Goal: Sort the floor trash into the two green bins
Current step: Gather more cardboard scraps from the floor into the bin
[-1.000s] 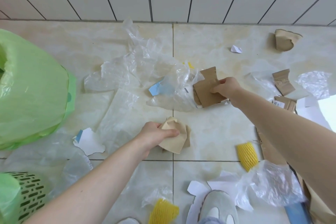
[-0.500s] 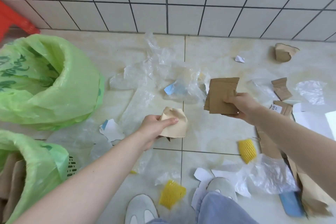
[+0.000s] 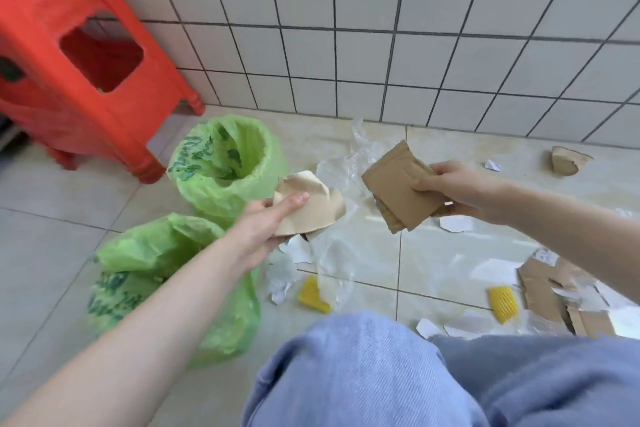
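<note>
**Both hands loaded, bins at left**

Your left hand [image 3: 266, 225] grips a crumpled tan paper piece [image 3: 311, 204], held in the air just right of the far green bin [image 3: 225, 163]. Your right hand [image 3: 453, 191] is closed on a stack of brown cardboard pieces [image 3: 398, 184], above the floor litter. Near green bin [image 3: 166, 274] sits under your left forearm. Still on the floor: clear plastic film [image 3: 349, 156], two yellow foam nets [image 3: 503, 303], torn cardboard [image 3: 543, 291] at right. Red stool [image 3: 69, 55] behind the bins.

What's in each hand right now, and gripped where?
Left hand holds a crumpled beige paper piece by its lower left edge. Right hand pinches flat brown cardboard pieces at their right edge.
</note>
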Available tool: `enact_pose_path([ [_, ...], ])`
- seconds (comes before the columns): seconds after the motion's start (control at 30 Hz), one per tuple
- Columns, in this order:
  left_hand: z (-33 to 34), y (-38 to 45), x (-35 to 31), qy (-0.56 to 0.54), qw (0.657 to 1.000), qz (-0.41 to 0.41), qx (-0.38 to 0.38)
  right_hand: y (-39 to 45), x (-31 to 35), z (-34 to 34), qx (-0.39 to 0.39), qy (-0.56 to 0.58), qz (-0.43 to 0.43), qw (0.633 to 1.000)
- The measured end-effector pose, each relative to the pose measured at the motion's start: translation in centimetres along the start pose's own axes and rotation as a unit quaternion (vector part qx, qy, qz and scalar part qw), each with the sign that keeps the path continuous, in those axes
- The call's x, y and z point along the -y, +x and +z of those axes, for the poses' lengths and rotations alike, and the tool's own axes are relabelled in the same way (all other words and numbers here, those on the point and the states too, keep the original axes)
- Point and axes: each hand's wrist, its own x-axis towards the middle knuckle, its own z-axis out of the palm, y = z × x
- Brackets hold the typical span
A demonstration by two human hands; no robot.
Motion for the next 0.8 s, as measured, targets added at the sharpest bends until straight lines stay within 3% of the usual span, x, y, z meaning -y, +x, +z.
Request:
enact_pose_path([
  [0.37, -15.2, -10.7, -2.9, -0.025, 0.992, 0.058, -0.108, -4.9, 11.2, 14.1, 0.12, -0.164, -0.1, 0.974],
  [0.8, -22.3, -10.4, 2.8, -0.039, 0.98, -0.017, -0.192, -1.0, 11.6, 27.4, 0.202, -0.225, -0.102, 0.948],
])
